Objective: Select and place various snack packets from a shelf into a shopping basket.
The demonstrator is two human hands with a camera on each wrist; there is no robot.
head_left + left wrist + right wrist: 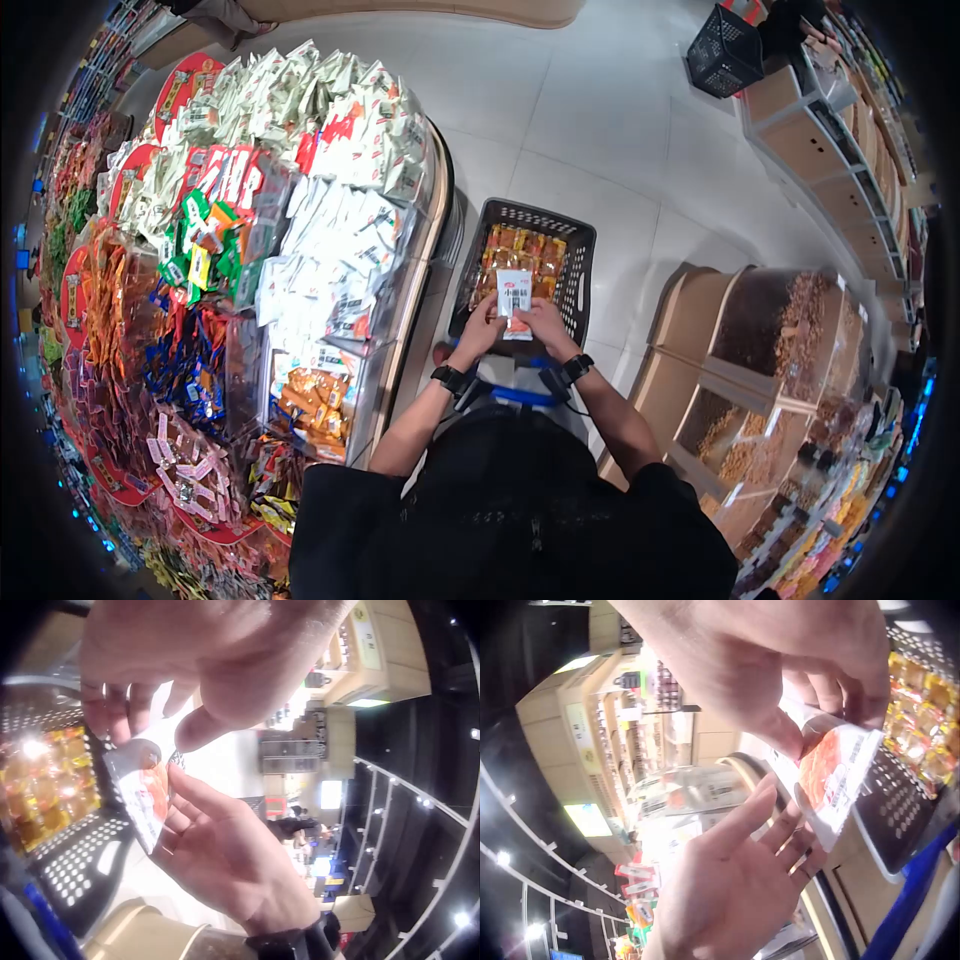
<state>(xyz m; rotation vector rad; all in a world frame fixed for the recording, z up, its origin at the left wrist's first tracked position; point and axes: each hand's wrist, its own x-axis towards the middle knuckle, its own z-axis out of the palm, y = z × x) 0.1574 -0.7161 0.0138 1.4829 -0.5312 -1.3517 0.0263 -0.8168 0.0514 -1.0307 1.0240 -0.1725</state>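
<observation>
The left hand (483, 326) and right hand (545, 322) pinch a flat white plastic packet with orange printing (515, 290) between thumbs and fingers, one at each side of its lower part. A light, even grip near the edges would likely suit it best, keeping the thin film flat and uncrushed. Just beyond is a black perforated plastic basket (576, 282) with yellow-and-amber wrapped packs (503, 243); staying clear of its rim seems wise. Farther left, white packets (335, 250) fill a bin.
</observation>
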